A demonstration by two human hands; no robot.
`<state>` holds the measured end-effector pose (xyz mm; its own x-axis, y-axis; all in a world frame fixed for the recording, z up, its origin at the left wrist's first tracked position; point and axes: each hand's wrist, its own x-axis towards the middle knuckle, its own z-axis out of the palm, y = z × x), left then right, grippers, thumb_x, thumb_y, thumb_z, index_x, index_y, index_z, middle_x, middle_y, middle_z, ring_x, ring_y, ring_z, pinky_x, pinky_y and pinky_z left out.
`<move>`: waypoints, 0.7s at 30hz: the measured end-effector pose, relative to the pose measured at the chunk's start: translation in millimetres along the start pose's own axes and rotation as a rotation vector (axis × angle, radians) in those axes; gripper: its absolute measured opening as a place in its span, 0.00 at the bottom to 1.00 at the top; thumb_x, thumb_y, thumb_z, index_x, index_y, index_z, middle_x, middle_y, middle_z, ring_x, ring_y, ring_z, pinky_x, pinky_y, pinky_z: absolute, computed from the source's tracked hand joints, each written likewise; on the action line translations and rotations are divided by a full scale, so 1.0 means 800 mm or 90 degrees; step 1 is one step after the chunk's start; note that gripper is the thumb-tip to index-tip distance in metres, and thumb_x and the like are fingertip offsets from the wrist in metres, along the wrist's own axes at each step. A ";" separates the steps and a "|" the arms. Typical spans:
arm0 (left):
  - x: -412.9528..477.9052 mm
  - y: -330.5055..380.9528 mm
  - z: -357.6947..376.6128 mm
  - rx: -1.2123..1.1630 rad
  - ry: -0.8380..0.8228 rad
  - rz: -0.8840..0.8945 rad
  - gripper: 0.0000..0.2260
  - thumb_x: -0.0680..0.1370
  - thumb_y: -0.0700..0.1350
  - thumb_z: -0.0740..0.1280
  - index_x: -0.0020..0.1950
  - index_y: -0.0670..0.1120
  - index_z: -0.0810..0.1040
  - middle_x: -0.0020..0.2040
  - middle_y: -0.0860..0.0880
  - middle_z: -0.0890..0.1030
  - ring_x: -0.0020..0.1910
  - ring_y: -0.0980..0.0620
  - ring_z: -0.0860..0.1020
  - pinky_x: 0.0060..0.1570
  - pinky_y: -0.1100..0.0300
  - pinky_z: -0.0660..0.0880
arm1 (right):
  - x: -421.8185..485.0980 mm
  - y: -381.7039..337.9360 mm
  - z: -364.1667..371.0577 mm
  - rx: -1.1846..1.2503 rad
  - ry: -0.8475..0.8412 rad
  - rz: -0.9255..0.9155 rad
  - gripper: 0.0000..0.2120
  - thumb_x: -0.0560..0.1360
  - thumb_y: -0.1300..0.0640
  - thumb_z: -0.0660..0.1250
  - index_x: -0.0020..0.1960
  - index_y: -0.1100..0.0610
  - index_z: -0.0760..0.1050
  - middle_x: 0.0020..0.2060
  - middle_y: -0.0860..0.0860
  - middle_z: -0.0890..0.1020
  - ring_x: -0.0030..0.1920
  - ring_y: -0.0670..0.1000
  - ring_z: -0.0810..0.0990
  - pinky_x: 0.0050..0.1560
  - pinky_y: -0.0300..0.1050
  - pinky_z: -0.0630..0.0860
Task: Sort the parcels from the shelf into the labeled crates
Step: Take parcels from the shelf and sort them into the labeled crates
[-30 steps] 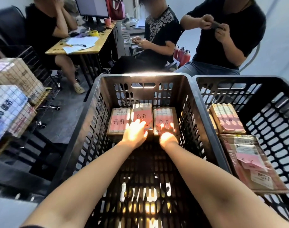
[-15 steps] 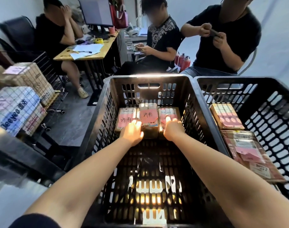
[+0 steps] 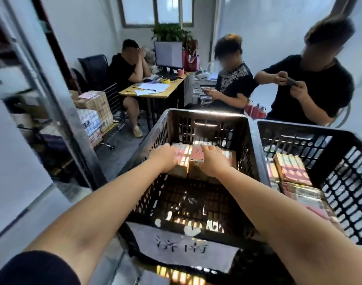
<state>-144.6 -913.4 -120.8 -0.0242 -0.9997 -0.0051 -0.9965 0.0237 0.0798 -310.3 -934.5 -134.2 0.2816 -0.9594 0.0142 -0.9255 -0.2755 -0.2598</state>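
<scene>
Parcels [image 3: 197, 154] stood packed against the far wall of the crate [image 3: 206, 116]; right hand [image 3: 213, 163] lay on them, fingers straight, likely squaring the row; left hand [image 3: 164, 159] alongside, fingers too blurred to tell.

Black crate [image 3: 204, 117], 3 parcels [image 3: 195, 169] on its floor at far wall

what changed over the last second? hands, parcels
Left hand slid left, from the middle parcel onto the left parcel; right hand slid left from the right parcel, now overlapping the middle one. Nothing gripped or let go. The three parcels remain in a row against the far wall of the crate.
</scene>
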 end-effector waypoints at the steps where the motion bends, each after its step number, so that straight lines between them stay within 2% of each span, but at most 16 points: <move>1: -0.013 0.001 -0.006 0.004 0.014 -0.019 0.17 0.80 0.51 0.58 0.65 0.44 0.70 0.63 0.43 0.73 0.61 0.43 0.73 0.57 0.49 0.71 | -0.007 -0.002 -0.005 0.004 0.000 -0.018 0.31 0.77 0.54 0.63 0.75 0.54 0.53 0.71 0.57 0.63 0.73 0.58 0.58 0.67 0.55 0.64; 6: -0.091 0.010 -0.012 0.041 0.054 -0.134 0.19 0.78 0.52 0.59 0.65 0.44 0.70 0.63 0.42 0.73 0.62 0.42 0.72 0.59 0.49 0.70 | -0.051 -0.013 -0.015 0.021 -0.024 -0.129 0.32 0.76 0.53 0.62 0.76 0.55 0.52 0.72 0.59 0.60 0.74 0.60 0.54 0.71 0.56 0.59; 12: -0.219 0.011 -0.018 0.013 0.145 -0.247 0.20 0.80 0.50 0.57 0.68 0.41 0.69 0.65 0.42 0.72 0.63 0.42 0.70 0.61 0.51 0.69 | -0.112 -0.055 -0.022 0.083 0.016 -0.282 0.31 0.76 0.49 0.63 0.75 0.55 0.56 0.71 0.60 0.65 0.73 0.61 0.57 0.71 0.56 0.60; 16: -0.333 -0.015 -0.017 -0.011 0.203 -0.379 0.17 0.79 0.48 0.57 0.64 0.41 0.72 0.64 0.42 0.72 0.63 0.42 0.71 0.59 0.51 0.70 | -0.172 -0.121 -0.028 0.098 0.026 -0.379 0.29 0.77 0.48 0.61 0.75 0.55 0.56 0.71 0.57 0.64 0.75 0.60 0.52 0.70 0.57 0.59; 21: -0.471 -0.038 -0.005 -0.009 0.188 -0.527 0.21 0.81 0.50 0.56 0.70 0.41 0.66 0.70 0.43 0.68 0.68 0.44 0.68 0.66 0.53 0.65 | -0.263 -0.213 -0.009 0.098 -0.036 -0.526 0.30 0.78 0.46 0.60 0.75 0.53 0.55 0.73 0.55 0.60 0.76 0.59 0.49 0.71 0.57 0.55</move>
<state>-105.0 -537.8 -117.1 0.7297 -0.6563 0.1918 -0.6835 -0.7082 0.1769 -213.8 -686.1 -85.6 0.8694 -0.4469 0.2106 -0.3721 -0.8727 -0.3161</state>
